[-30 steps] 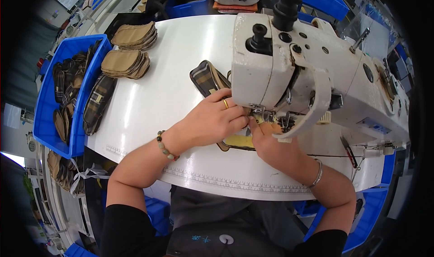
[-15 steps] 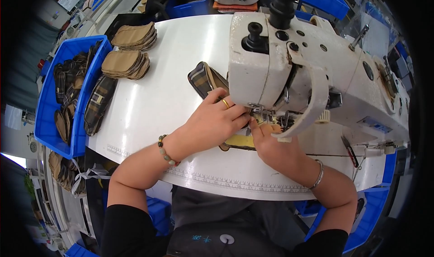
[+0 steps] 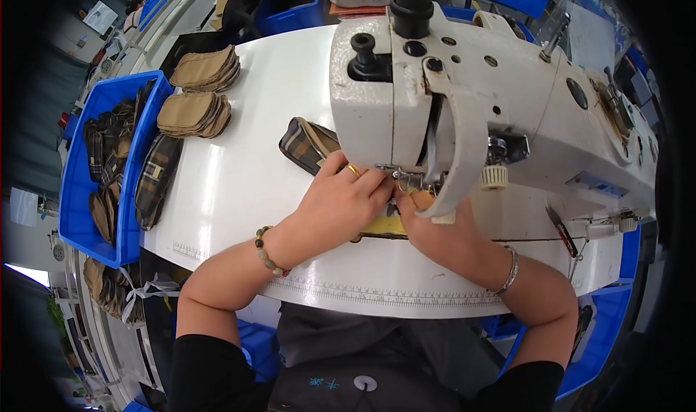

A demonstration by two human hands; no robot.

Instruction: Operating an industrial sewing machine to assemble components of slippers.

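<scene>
Left hand flat, fingers together, pressing down on a plaid fabric piece at the needle area of the white sewing machine. Right hand just beside it, fingers curled narrow on the same work beneath the machine head. Plaid piece lying on the white bench, running from behind the left hand toward the machine; a yellow strip visible between the two hands, touching both.

Around the work: two stacks of tan cut pieces at the far left of the bench; a blue bin against the bench's left edge, filled with plaid and tan pieces; one plaid piece draped over the bin's rim onto the bench. Small cutters lying to the right of the machine. Bead bracelet on left wrist, metal bangle on right.

Obstructions: machine head and its curved guard covering the needle point and the right fingertips. Actual grip on the fabric not discernible. Picture rim dark and bent; objects there hard to identify.
</scene>
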